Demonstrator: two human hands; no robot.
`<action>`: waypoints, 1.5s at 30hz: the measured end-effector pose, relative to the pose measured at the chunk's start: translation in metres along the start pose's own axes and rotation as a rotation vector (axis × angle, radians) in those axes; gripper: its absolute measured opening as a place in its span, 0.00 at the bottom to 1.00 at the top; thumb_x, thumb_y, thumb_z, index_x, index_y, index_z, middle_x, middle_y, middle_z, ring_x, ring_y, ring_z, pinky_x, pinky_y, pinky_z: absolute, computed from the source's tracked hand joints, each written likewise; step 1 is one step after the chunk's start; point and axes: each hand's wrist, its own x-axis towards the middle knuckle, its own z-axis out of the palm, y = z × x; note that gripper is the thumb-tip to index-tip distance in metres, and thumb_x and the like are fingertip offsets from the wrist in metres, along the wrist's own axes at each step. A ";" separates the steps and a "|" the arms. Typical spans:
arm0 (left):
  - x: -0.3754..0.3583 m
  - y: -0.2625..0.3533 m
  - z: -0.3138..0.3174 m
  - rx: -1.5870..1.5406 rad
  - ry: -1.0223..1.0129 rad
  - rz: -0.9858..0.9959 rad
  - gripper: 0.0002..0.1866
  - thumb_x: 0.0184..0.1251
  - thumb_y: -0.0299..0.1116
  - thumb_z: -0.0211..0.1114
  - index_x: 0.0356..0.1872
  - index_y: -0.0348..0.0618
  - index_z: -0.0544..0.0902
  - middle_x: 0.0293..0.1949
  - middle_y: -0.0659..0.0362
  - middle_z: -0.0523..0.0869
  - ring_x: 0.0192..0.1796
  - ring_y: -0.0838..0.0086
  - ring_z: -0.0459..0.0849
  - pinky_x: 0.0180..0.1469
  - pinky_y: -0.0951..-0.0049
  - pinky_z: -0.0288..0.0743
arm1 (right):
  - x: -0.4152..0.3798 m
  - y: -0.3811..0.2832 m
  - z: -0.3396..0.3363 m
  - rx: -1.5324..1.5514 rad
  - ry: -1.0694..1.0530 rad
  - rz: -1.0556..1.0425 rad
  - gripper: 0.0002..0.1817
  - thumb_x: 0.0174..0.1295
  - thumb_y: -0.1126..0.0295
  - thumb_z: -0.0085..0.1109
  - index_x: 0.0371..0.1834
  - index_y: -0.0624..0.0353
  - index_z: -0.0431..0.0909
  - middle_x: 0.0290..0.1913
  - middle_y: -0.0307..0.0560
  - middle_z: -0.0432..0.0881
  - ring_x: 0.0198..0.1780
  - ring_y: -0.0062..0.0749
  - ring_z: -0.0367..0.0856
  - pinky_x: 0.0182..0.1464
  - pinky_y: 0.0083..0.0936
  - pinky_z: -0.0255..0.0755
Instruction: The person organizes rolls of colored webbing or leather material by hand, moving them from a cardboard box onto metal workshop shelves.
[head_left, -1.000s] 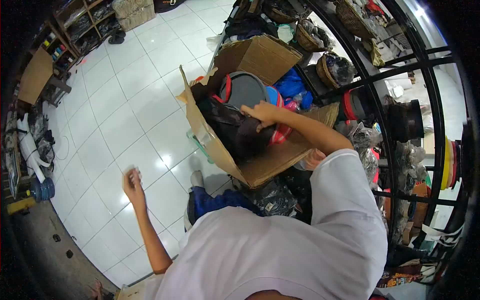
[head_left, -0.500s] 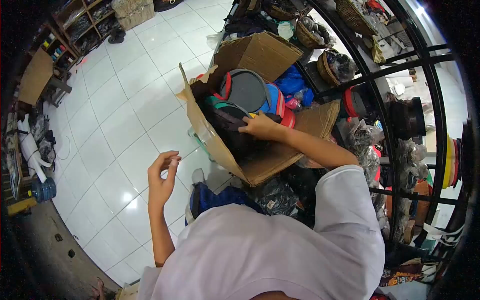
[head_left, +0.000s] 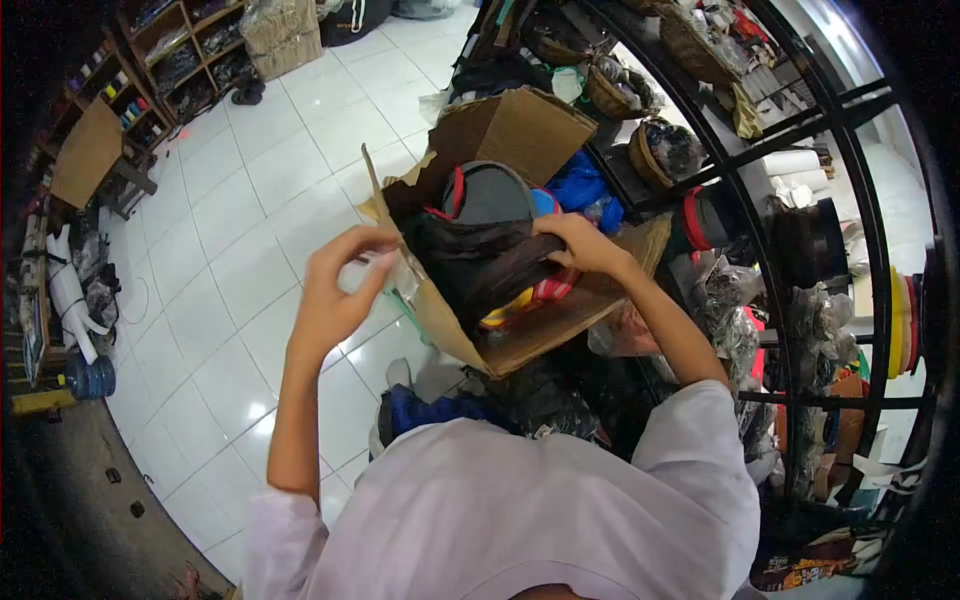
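Note:
A cardboard box (head_left: 440, 310) stands with its flaps raised, holding rolled bands and cloth in several colours. My right hand (head_left: 585, 245) is closed on a dark cloth strip (head_left: 515, 275), which stretches across the inside of the box in folds. Behind the strip is a round grey roll (head_left: 490, 195) with red edging, and yellow and red bands show below it. My left hand (head_left: 340, 285) is at the box's left flap, thumb and fingers curved apart with a gap between them, fingertips right at the flap's edge.
White floor tiles (head_left: 240, 240) extend to the left. On the right is a black metal rack (head_left: 745, 200) with wicker baskets (head_left: 665, 150) and plastic-wrapped goods. A blue plastic bag (head_left: 580, 180) lies behind the box. Dark plastic bags (head_left: 545, 390) lie near my feet.
My left hand has moved up and right to the box flap. My right hand has shifted right, pulling the dark cloth strip out across the box's contents.

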 end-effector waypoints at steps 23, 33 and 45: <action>0.145 0.219 0.072 0.832 -0.656 0.428 0.20 0.41 0.31 0.78 0.38 0.36 0.83 0.31 0.51 0.86 0.34 0.61 0.84 0.41 0.66 0.76 | -0.106 -0.047 -0.072 0.947 0.975 -0.115 0.14 0.60 0.81 0.59 0.50 0.64 0.79 0.41 0.41 0.78 0.43 0.22 0.80 0.45 0.19 0.76; 0.150 0.253 0.075 1.018 -0.725 0.404 0.25 0.38 0.30 0.80 0.42 0.38 0.83 0.37 0.53 0.86 0.40 0.61 0.84 0.46 0.66 0.76 | -0.087 -0.050 -0.065 0.365 0.718 -0.175 0.53 0.40 0.57 0.80 0.72 0.54 0.59 0.65 0.49 0.70 0.68 0.42 0.66 0.73 0.36 0.53; 0.144 0.334 0.036 1.319 -0.574 0.652 0.39 0.27 0.29 0.83 0.53 0.47 0.82 0.51 0.54 0.82 0.54 0.58 0.80 0.61 0.65 0.72 | -0.037 -0.039 -0.068 0.992 0.381 -0.354 0.20 0.52 0.70 0.68 0.49 0.62 0.76 0.41 0.42 0.81 0.46 0.29 0.78 0.56 0.27 0.68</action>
